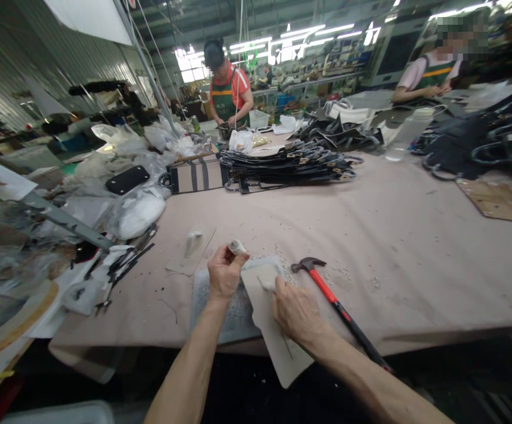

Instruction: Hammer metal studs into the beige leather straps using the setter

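Observation:
My left hand is closed around a short, whitish, round-ended cylinder, its end facing up above the table. My right hand is closed over a beige flat panel, fingertips at a small whitish piece on its face; what that piece is I cannot tell. The panel lies slanted, its upper part over a grey worn slab and its lower end hanging past the table's front edge. Right of my right hand lies a claw hammer with a red and black handle.
Small light bits are scattered over the cloth-covered table. A stack of black-edged bag pieces stands behind. Plastic bags and a metal pole crowd the left. A bottle and two people are farther back.

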{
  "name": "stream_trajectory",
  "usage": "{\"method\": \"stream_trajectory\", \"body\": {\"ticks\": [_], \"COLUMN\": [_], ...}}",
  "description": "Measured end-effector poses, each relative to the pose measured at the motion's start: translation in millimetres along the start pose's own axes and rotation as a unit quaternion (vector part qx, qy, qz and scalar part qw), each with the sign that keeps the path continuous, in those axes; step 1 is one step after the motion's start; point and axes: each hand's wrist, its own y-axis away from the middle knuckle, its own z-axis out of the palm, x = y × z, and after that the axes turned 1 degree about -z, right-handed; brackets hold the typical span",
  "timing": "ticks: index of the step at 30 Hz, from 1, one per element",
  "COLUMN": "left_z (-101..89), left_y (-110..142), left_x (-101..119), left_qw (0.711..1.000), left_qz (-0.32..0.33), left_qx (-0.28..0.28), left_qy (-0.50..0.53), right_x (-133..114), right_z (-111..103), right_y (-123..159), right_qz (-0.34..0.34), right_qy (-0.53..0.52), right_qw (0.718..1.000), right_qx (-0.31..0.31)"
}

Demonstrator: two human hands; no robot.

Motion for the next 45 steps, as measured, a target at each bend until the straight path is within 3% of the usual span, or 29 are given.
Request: {"method": "stream_trajectory", "body": {"ticks": [4,9,15,22,28,32,35,38,40,42,45], "left_z": [9.1,24.3,36.9,30.0,28.8,29.5,29.6,30.9,33.0,35.7,39.0], "left_y": [17,24,23,24,26,25,25,28,32,35,38], "left_x": [-32,-70,-80,-84,-87,-85,-78,-73,-73,-75,-79], "left_qw": [0.997,0.990,0.980,0.973,0.969,0.967,0.962,0.960,0.965,0.970,0.976], "left_qz": [-0.034,-0.085,-0.100,-0.101,-0.089,-0.075,-0.060,-0.032,-0.024,-0.022,-0.024], "left_qx": [-0.072,-0.115,-0.174,-0.208,-0.230,-0.239,-0.256,-0.252,-0.234,-0.210,-0.182], "left_qy": [-0.018,0.011,0.005,-0.001,-0.027,-0.042,-0.076,-0.117,-0.121,-0.117,-0.114], "right_x": [-11,-13,0,17,25,58,96,126,135,136,126], "right_z": [17,40,49,36,35,38,46,56,60,58,41], "right_y": [2,6,14,11,14,19,27,37,41,40,34], "right_qz": [0.026,0.045,0.031,0.022,0.009,0.026,0.098,0.149,0.166,0.210,0.264], "right_qy": [-0.053,-0.080,-0.111,-0.144,-0.249,-0.257,-0.118,-0.002,-0.032,-0.189,-0.449], "right_qw": [0.998,0.996,0.993,0.987,0.968,0.965,0.984,0.989,0.985,0.956,0.835], "right_qx": [-0.019,-0.017,-0.022,-0.065,-0.042,0.038,0.089,0.017,-0.031,-0.081,-0.178]}}
